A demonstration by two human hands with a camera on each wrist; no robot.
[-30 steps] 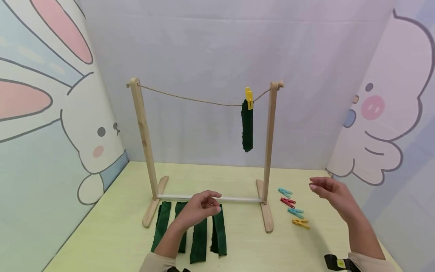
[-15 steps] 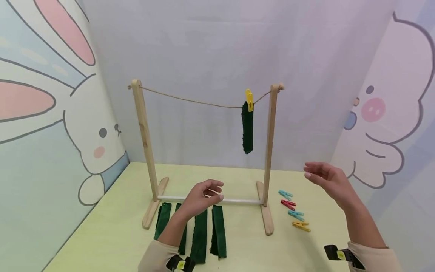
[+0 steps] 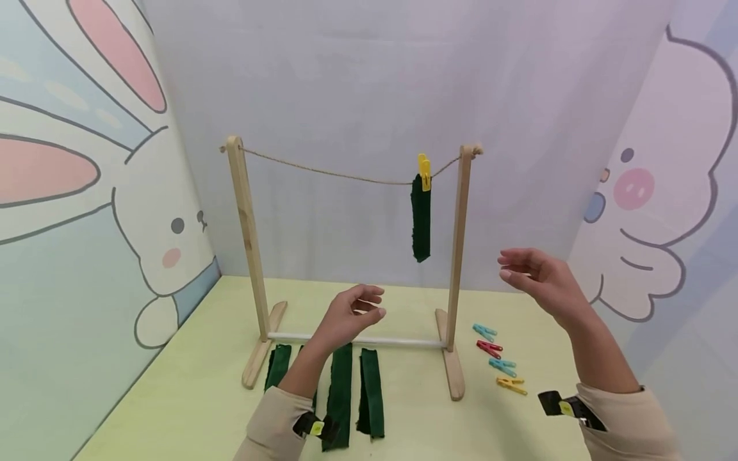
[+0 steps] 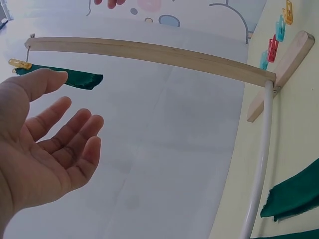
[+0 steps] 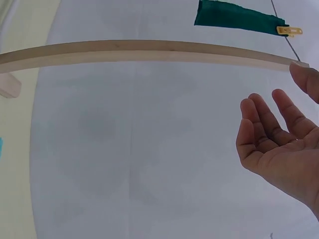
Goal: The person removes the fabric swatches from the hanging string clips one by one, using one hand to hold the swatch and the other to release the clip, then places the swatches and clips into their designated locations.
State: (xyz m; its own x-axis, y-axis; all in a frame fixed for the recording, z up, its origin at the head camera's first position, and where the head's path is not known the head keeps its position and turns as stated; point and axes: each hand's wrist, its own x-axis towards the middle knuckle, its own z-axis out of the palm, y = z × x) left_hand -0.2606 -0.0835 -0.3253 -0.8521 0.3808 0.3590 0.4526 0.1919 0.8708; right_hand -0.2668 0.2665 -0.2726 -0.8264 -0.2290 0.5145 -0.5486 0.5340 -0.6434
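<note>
A dark green cloth strip [image 3: 421, 221] hangs from a twine line [image 3: 328, 171], clipped near its right end by a yellow clothespin [image 3: 425, 174]. My left hand [image 3: 350, 315] is raised in front of the rack's lower bar, fingers loosely bent and holding nothing. Out to the right of the right post, my right hand [image 3: 539, 278] hovers with relaxed fingers, likewise holding nothing. Both palms show bare in the wrist views, the left hand [image 4: 60, 144] and the right hand [image 5: 279, 134]. Several more green strips [image 3: 340, 397] lie on the table below my left hand, partly covered by that forearm.
The wooden rack has a left post [image 3: 246, 237], a right post [image 3: 459, 250] and a white bar [image 3: 398, 342] low between them. Right of it lie blue, red and yellow clothespins [image 3: 489, 348] in a column. Walls with cartoon animals flank the table [image 3: 173, 384].
Both hands have risen, the left slightly rightward and the right toward the rack's right post. The hanging strip and the clothespins have stayed put; the head view has shifted slightly.
</note>
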